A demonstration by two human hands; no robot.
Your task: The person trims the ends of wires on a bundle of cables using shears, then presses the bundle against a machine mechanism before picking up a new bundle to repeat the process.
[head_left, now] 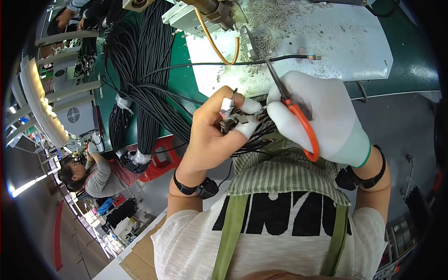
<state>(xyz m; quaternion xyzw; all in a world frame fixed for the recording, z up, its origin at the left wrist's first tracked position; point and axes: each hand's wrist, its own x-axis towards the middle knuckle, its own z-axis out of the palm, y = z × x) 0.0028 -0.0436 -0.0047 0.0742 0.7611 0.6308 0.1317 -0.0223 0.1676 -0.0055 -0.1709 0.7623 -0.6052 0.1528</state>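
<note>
A green workbench [410,70] fills the top of the frame, with a white plate [336,42] lying on it, strewn with small wire clippings. Thick bundles of black cable [149,70] hang over the bench edge in the upper left. At lower left another person [93,175] in a grey top sits at a bench.

In the centre, the right hand [326,121], in a white glove, has its fingers curled through the orange handles of scissors [291,105], whose dark blades point up toward a thin black wire [233,63] stretched across the plate.

The left hand [212,133], bare but for white fingertip covers, pinches a small connector [228,116] between thumb and forefinger, just left of the scissors, with a fan of thin black wires trailing below.
</note>
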